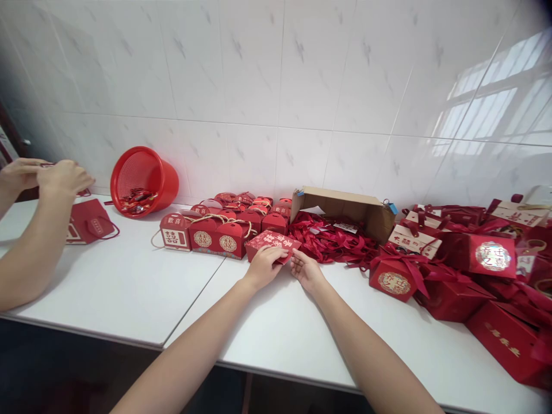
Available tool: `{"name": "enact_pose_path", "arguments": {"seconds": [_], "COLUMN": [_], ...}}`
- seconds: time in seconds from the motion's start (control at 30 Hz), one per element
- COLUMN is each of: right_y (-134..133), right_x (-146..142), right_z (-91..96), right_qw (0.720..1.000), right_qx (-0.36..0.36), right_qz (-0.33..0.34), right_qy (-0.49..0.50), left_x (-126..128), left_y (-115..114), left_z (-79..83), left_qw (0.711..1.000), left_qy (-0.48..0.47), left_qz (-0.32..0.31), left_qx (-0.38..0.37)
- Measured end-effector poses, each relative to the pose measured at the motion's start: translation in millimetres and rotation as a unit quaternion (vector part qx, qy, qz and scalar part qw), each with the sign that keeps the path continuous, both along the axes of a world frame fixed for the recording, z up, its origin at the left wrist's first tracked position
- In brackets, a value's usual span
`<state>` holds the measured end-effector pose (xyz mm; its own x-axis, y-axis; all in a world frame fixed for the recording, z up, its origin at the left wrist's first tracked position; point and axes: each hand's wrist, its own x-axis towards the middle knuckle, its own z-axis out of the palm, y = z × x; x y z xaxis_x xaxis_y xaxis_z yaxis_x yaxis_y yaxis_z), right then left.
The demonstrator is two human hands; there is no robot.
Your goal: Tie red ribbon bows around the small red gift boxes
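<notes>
A red gift box (269, 238) with pale lettering lies in front of me on the white table, at a slant. My left hand (266, 267) is closed over its near side, thumb and fingers bent round the edge. At the box's right end is my right hand (307, 273), palm turned up, with curled fingertips against the corner; part of the grip is hidden. Just behind and to the left stand several red gift boxes (228, 240) with twine handles. To the right, a cardboard box (345, 201) lies on its side, with dark red ribbons (332, 238) spilling out.
A red plastic basket (168, 181) lies tipped by the tiled wall, with small wrapped items inside. At the left, another person's hands (60, 175) work above a red box (92, 221). Many ribboned red boxes (452, 293) are piled at the right. A seam crosses the table (190, 305).
</notes>
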<state>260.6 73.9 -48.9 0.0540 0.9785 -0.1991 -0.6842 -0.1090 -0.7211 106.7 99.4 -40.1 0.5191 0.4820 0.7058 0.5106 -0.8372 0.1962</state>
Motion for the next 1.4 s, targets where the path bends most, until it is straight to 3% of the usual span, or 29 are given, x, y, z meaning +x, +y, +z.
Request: {"name": "enact_pose_path", "arguments": {"seconds": [0.2, 0.43, 0.6, 0.77, 1.1, 1.4], "right_y": [1, 3, 3, 2, 6, 7], "right_x": [1, 6, 8, 10, 16, 17], "right_z": [-0.3, 3.1, 5.0, 8.7, 8.7, 7.3], "right_qw": [1.000, 0.999, 0.997, 0.996, 0.997, 0.999], "right_qx": [0.001, -0.019, -0.023, -0.026, -0.019, -0.003], "right_qz": [0.011, -0.012, -0.020, -0.027, -0.051, -0.041], "right_qy": [0.004, 0.045, 0.064, 0.075, 0.048, 0.016], "left_x": [2, 2, 6, 13, 15, 18], "left_y": [-10, -20, -23, -29, -33, -37], "left_z": [6.7, 17.6, 17.3, 13.9, 14.9, 8.6], "left_qw": [0.999, 0.975, 0.962, 0.951, 0.955, 0.972], "left_qy": [-0.002, 0.012, 0.103, 0.120, 0.139, 0.172], "left_qz": [0.038, 0.218, 0.252, 0.275, 0.230, 0.151], "left_qx": [0.009, 0.041, -0.029, -0.081, -0.127, -0.049]}}
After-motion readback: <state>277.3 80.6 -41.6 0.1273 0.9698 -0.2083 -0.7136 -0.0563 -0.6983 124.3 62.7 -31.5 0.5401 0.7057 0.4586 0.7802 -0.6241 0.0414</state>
